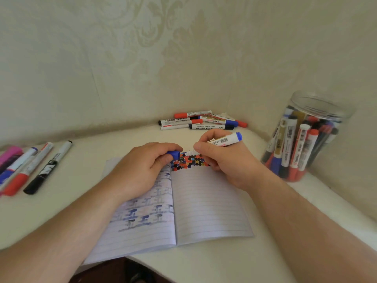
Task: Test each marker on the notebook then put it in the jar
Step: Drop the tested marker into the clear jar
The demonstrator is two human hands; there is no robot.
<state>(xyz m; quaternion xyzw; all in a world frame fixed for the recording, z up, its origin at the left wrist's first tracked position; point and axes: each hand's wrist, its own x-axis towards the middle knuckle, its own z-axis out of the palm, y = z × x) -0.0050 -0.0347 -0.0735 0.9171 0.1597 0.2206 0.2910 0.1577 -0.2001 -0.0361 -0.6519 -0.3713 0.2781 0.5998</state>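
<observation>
Head view: pale patterned wallpaper corner, white table (61, 211). My left hand (140, 170) rests on the open notebook (204, 211), fingers curled round a blue cap (173, 154). My right hand (222, 160) grips the blue marker (225, 140) — tip end near the cap, above the coloured test blotches. Jar (302, 139) of markers stands right; loose markers (201, 120) lie at the back, more markers (30, 166) far left.
</observation>
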